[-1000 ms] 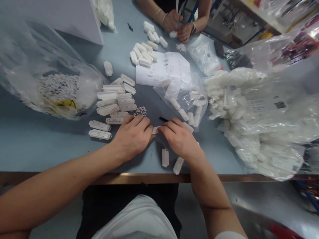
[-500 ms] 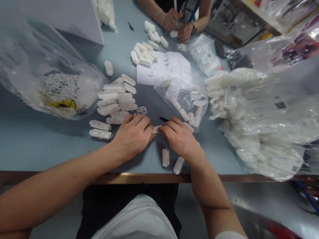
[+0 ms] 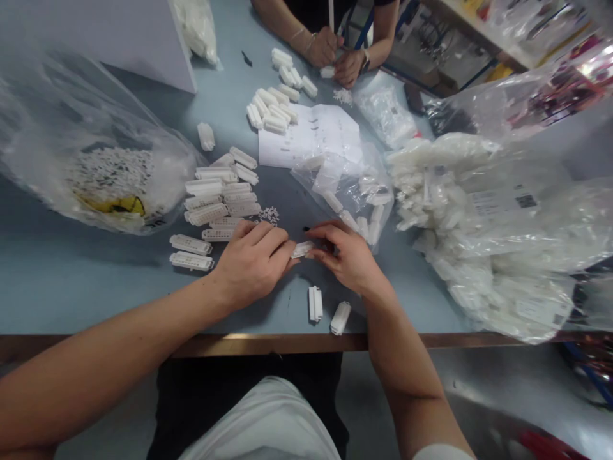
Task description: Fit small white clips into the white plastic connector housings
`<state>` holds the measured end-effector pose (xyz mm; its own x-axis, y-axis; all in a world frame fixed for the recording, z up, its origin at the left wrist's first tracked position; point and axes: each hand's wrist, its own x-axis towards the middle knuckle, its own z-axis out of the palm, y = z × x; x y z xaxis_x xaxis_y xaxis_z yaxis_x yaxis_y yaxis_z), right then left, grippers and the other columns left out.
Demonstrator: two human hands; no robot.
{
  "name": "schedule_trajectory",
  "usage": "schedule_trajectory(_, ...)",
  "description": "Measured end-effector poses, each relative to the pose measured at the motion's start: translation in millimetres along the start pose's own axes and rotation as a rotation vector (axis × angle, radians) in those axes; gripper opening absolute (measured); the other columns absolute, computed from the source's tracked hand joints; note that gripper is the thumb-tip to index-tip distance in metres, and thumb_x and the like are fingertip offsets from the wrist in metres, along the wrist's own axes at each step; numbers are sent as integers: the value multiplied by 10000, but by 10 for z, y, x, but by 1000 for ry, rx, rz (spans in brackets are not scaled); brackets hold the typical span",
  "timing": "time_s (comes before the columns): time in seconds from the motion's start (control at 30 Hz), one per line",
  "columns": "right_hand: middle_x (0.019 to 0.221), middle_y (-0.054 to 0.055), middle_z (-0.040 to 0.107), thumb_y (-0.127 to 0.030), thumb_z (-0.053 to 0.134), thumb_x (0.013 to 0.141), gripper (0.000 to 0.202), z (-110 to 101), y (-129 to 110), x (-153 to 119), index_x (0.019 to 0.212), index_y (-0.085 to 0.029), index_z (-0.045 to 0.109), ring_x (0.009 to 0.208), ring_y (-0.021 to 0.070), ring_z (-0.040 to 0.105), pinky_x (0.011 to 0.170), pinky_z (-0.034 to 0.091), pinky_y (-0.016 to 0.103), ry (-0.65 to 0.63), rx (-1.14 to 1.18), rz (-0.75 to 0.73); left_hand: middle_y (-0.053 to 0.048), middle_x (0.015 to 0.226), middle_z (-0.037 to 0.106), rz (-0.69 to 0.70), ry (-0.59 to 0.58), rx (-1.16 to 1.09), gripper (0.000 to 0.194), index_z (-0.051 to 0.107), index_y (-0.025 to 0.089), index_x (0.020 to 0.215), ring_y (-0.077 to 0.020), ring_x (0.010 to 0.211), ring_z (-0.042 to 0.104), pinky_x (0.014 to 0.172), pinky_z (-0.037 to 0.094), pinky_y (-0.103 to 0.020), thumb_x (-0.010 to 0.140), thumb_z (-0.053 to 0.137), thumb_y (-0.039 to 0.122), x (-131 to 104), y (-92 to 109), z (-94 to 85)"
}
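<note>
My left hand (image 3: 261, 259) is closed on the left end of a small white plastic housing (image 3: 302, 249). My right hand (image 3: 345, 254) has its thumb at the right end of that housing, while its index finger is spread away, beside the dark tip of a thin black object (image 3: 306, 229). The rest of that object is hidden under the hand. Left of my hands lies a pile of white slotted housings (image 3: 208, 214), with tiny white pieces (image 3: 269, 216) next to it. Two more parts, a white housing (image 3: 315, 303) and a white cover (image 3: 340, 318), lie near the table edge.
A clear bag of small white pieces (image 3: 110, 172) stands at left. Bags of white parts (image 3: 479, 211) crowd the right. Beyond a printed sheet (image 3: 330, 131) and an open plastic bag (image 3: 345, 185), a co-worker's hands (image 3: 347, 67) handle a white part.
My right hand's thumb and index finger have spread apart, showing more of the housing. The black object is now mostly covered. My left hand keeps its hold. The view has shifted slightly.
</note>
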<state>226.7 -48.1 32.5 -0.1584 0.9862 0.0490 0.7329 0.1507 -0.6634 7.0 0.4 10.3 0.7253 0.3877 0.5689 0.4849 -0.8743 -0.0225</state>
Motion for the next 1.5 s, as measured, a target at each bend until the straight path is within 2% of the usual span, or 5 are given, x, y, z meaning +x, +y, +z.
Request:
schedule_trajectory(0.23, 984, 42, 739, -301, 714, 806, 285, 7, -66, 16, 1069, -189, 707, 856, 179, 670, 755, 528, 295, -131, 557, 261, -64, 867, 665, 35, 101, -82, 169, 696, 151, 1006, -223, 803, 552, 729, 396, -383, 937, 632, 292, -6, -22, -37)
schedule_trajectory(0.73, 936, 40, 741, -415, 740, 805, 375, 32, -90, 44, 1105, -195, 695, 673, 131, 624, 636, 508, 271, -102, 616, 322, -88, 899, 638, -79, 92, -222, 163, 704, 150, 976, -218, 834, 577, 782, 493, -361, 920, 655, 295, -10, -17, 46)
schedule_trajectory(0.97, 944, 41, 750, -302, 692, 880, 150, -107, 148, 50, 1005, -224, 718, 821, 191, 660, 774, 512, 338, 296, 108, 159, -96, 1045, 692, -314, -16, -351, 176, 682, 167, 1048, -221, 993, 660, 892, 542, -338, 945, 610, 290, -2, -69, 38)
schedule_trajectory(1.23, 910, 139, 703, -223, 618, 943, 136, 55, 122, 109, 884, -171, 729, 941, 286, 615, 795, 478, 391, 0, -672, 33, -82, 912, 719, -287, -133, -285, 201, 699, 177, 1041, -251, 878, 662, 805, 540, -374, 949, 599, 324, -11, -76, 53)
schedule_trajectory(1.5, 890, 102, 703, -257, 483, 982, 146, 6, 131, 55, 1038, -181, 595, 811, 244, 646, 713, 480, 353, 269, -292, 142, -99, 943, 704, -209, -229, -101, 208, 759, 212, 953, -311, 955, 629, 832, 518, -460, 910, 661, 391, -16, -57, 62)
